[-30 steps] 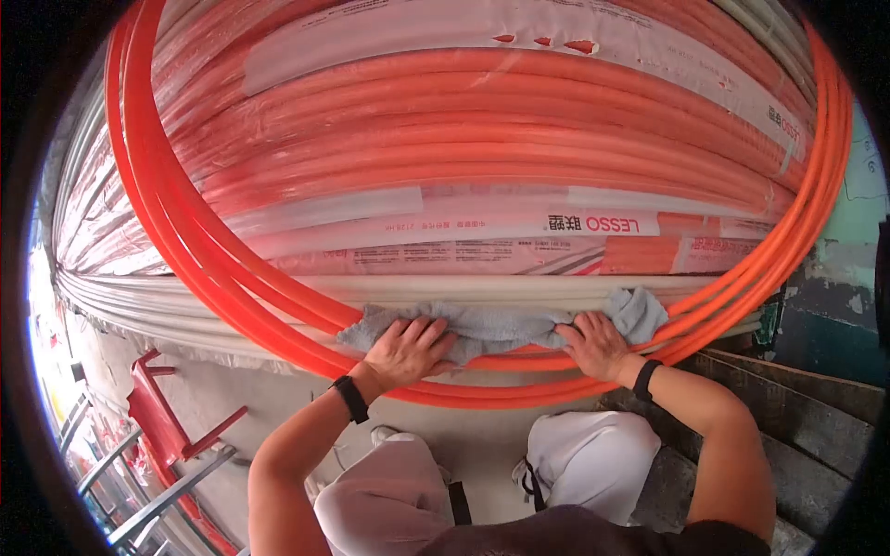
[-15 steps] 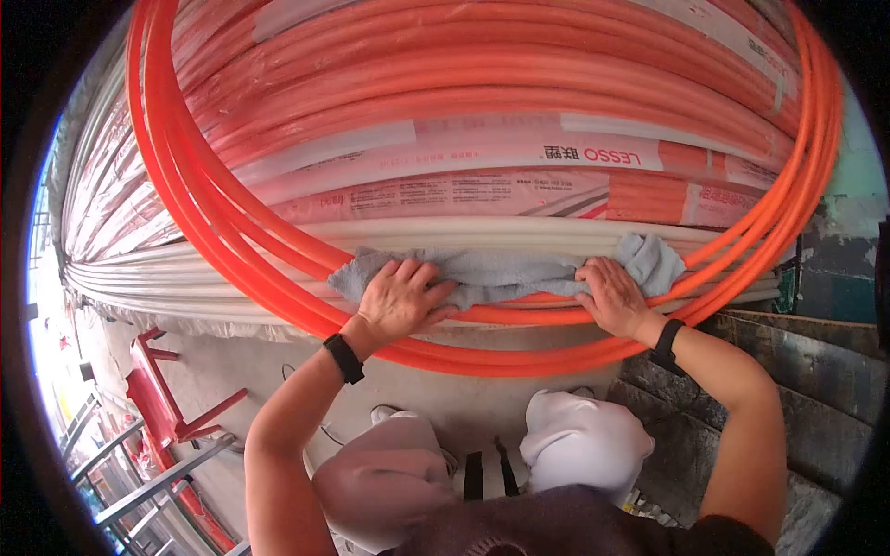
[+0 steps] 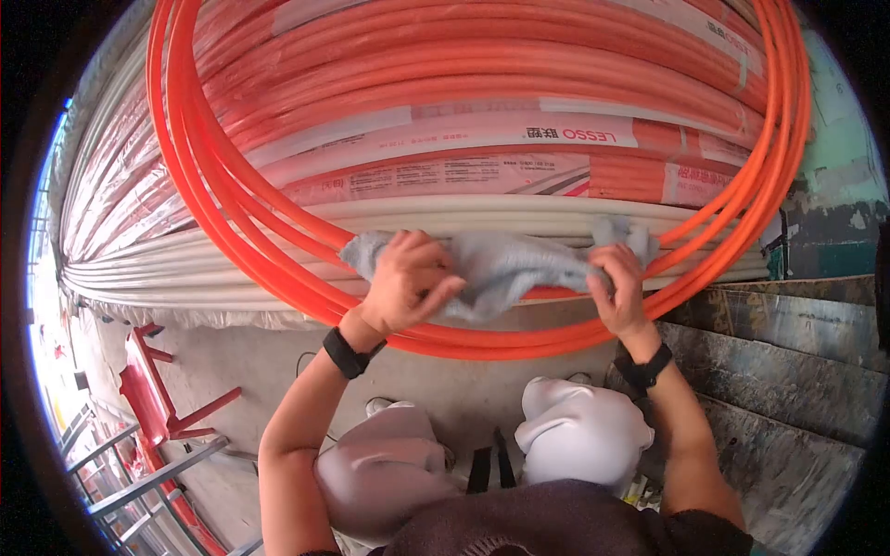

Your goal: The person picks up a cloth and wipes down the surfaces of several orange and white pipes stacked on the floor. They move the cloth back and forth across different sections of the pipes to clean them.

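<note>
Both hands are on the rag (image 3: 505, 269), which is stretched between them across the front of the pipe coils.

Left hand (image 3: 403, 283): fingers curled, pinching the rag's left end. The cloth bunches under the fingers and pokes out past the hand on its left side. Black band (image 3: 348, 352) on that wrist.

Right hand (image 3: 619, 287): closed on the rag's right end, knuckles up, with a tuft of cloth sticking out above the fingers. Black band (image 3: 646, 369) on that wrist too.

Rag: grey, crumpled, sagging a bit in the middle. It lies against the white pipes (image 3: 232, 269) and hangs over the lowest loose orange loops (image 3: 278, 269). The loops run under it, between the two hands.

Behind it is the wrapped orange coil (image 3: 482, 83), in clear film, with a white label strip (image 3: 519, 139) printed "LESSO" just above the white pipes. The loose orange loops circle the whole front of the stack and dip lowest right below the rag.

Below: knees in white trousers (image 3: 579, 431), near the bottom loop. Concrete floor (image 3: 241, 361) to the left, with a red frame (image 3: 158, 408) well off to the lower left. Dark, worn steps (image 3: 788, 371) to the right, and a green-painted wall (image 3: 834, 139) at the right edge.
</note>
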A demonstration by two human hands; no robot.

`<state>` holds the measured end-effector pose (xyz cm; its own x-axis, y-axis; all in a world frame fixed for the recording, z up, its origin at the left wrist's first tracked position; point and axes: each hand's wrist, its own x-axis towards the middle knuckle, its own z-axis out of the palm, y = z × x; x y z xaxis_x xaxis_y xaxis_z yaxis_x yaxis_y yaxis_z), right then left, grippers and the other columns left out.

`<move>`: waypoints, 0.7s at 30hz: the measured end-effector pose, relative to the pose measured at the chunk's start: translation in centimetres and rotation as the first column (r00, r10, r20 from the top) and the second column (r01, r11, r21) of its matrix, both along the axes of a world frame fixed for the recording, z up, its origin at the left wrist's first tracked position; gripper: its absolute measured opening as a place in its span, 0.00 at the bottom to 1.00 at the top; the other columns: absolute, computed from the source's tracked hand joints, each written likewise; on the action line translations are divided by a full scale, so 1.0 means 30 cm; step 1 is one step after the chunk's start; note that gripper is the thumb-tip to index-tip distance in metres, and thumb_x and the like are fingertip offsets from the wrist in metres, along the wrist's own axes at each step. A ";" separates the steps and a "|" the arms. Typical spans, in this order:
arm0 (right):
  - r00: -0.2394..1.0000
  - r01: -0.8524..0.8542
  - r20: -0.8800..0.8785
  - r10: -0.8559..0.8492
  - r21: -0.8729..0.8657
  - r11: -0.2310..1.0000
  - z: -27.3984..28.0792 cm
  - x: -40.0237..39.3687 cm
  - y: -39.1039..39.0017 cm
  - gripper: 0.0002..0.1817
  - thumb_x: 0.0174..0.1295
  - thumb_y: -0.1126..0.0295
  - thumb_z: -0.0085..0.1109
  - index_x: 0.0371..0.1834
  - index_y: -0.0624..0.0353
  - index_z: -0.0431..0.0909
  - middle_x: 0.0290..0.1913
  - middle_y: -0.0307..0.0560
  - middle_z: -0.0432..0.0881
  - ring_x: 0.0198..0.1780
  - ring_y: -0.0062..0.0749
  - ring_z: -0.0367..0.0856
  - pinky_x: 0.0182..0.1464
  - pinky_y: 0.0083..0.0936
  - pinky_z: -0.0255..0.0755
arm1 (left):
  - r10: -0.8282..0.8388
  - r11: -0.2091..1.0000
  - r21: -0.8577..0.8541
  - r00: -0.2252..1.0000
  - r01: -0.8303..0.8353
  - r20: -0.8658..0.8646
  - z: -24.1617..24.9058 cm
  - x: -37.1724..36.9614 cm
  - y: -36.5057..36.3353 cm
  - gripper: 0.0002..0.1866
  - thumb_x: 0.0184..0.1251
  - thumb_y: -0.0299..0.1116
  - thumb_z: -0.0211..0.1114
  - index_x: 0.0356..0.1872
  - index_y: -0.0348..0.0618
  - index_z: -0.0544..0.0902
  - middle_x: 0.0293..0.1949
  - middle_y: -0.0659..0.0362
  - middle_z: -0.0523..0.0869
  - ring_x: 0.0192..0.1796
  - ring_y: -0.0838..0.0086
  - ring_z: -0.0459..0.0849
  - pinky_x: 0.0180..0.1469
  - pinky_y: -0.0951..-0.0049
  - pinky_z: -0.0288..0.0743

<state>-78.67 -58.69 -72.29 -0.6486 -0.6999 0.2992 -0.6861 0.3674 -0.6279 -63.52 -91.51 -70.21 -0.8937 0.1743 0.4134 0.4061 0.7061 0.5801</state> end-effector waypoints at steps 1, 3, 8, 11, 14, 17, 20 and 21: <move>0.998 0.010 -0.058 -0.005 0.079 0.997 0.009 0.031 0.008 0.15 0.64 0.61 0.65 0.46 0.58 0.75 0.48 0.52 0.78 0.51 0.51 0.75 0.57 0.45 0.66 | -0.076 0.991 -0.109 0.996 0.080 0.042 -0.021 -0.002 0.017 0.12 0.69 0.41 0.66 0.45 0.47 0.88 0.46 0.59 0.85 0.50 0.58 0.80 0.55 0.56 0.71; 0.988 0.083 -0.150 -0.048 0.238 0.968 -0.002 0.081 0.017 0.20 0.61 0.59 0.67 0.53 0.56 0.77 0.57 0.50 0.76 0.63 0.48 0.70 0.66 0.49 0.58 | 0.025 0.962 -0.273 0.998 -0.010 0.051 -0.059 -0.007 0.074 0.20 0.68 0.46 0.67 0.57 0.52 0.84 0.52 0.59 0.83 0.55 0.59 0.79 0.59 0.56 0.71; 0.958 0.131 -0.287 0.011 0.469 0.873 -0.066 0.117 -0.015 0.30 0.61 0.59 0.67 0.66 0.55 0.74 0.62 0.52 0.73 0.66 0.49 0.67 0.67 0.52 0.57 | 0.127 0.835 -0.551 0.970 0.008 0.207 -0.141 0.013 0.094 0.32 0.66 0.52 0.67 0.71 0.60 0.76 0.59 0.60 0.81 0.60 0.63 0.78 0.65 0.57 0.70; 0.968 0.030 -0.227 0.105 0.523 0.852 -0.062 0.120 -0.075 0.31 0.62 0.59 0.65 0.70 0.53 0.73 0.62 0.52 0.74 0.66 0.47 0.69 0.66 0.49 0.60 | 0.132 0.813 -0.580 0.985 -0.044 0.111 -0.137 0.022 0.073 0.27 0.67 0.49 0.67 0.66 0.58 0.79 0.55 0.60 0.81 0.56 0.66 0.79 0.62 0.58 0.71; 0.957 -0.106 -0.196 0.212 0.445 0.889 -0.086 0.146 -0.176 0.31 0.64 0.57 0.64 0.70 0.53 0.74 0.61 0.51 0.75 0.63 0.45 0.72 0.64 0.46 0.62 | 0.173 0.816 -0.569 0.982 -0.102 0.072 -0.111 0.048 0.028 0.22 0.65 0.43 0.68 0.60 0.54 0.84 0.53 0.58 0.83 0.57 0.63 0.79 0.63 0.55 0.70; 0.934 -0.232 -0.162 0.320 0.407 0.883 -0.085 0.177 -0.306 0.30 0.65 0.59 0.61 0.70 0.57 0.74 0.59 0.49 0.76 0.61 0.42 0.73 0.62 0.42 0.64 | 0.244 0.806 -0.557 0.970 -0.198 0.009 -0.109 0.082 -0.061 0.19 0.61 0.37 0.69 0.54 0.49 0.86 0.52 0.56 0.83 0.57 0.61 0.79 0.64 0.52 0.69; 0.902 -0.268 -0.227 0.367 0.374 0.888 -0.148 0.204 -0.414 0.32 0.64 0.57 0.62 0.70 0.59 0.73 0.60 0.48 0.76 0.62 0.41 0.72 0.64 0.40 0.63 | 0.315 0.777 -0.562 0.948 -0.282 -0.040 -0.110 0.100 -0.092 0.18 0.57 0.33 0.70 0.51 0.44 0.86 0.52 0.55 0.83 0.57 0.59 0.79 0.66 0.50 0.67; 0.895 -0.259 -0.258 0.363 0.362 0.895 -0.155 0.213 -0.441 0.32 0.64 0.57 0.61 0.70 0.59 0.73 0.60 0.48 0.76 0.62 0.40 0.72 0.64 0.40 0.62 | 0.331 0.766 -0.571 0.943 -0.297 -0.046 -0.113 0.098 -0.086 0.18 0.57 0.33 0.70 0.50 0.43 0.86 0.52 0.55 0.83 0.56 0.59 0.79 0.66 0.50 0.66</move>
